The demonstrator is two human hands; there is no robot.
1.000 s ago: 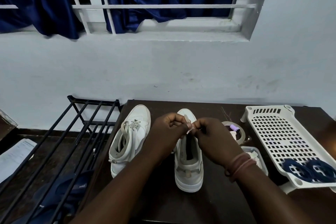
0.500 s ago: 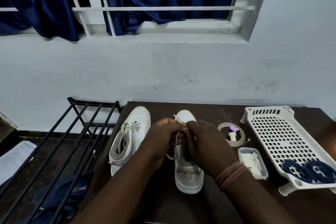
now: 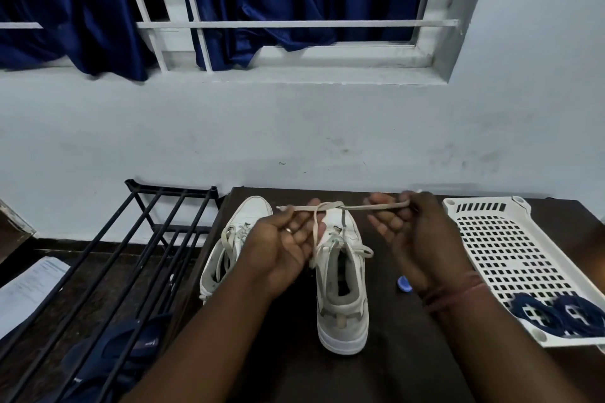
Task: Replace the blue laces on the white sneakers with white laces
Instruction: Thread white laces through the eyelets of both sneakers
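The hands have swung apart since a moment ago, when they were bunched together over the tongue. Now the flat, woven white lace (image 3: 327, 206) is drawn taut between them above the right-hand white leather sneaker (image 3: 342, 285), its two ends crossed once, which I take for the first half of a knot, so the lacing looks nearly done. The left hand (image 3: 284, 242) pinches one end with its other fingers spread; the right hand (image 3: 404, 222) curls fingers and thumb around the other. The left-hand white sneaker (image 3: 229, 249) stands just beside it on the dark wooden tabletop (image 3: 393, 353), already laced in white. The coiled, cord-like blue laces (image 3: 556, 314) lie in the near corner of the rigid perforated white plastic tray (image 3: 510, 249) at the right.
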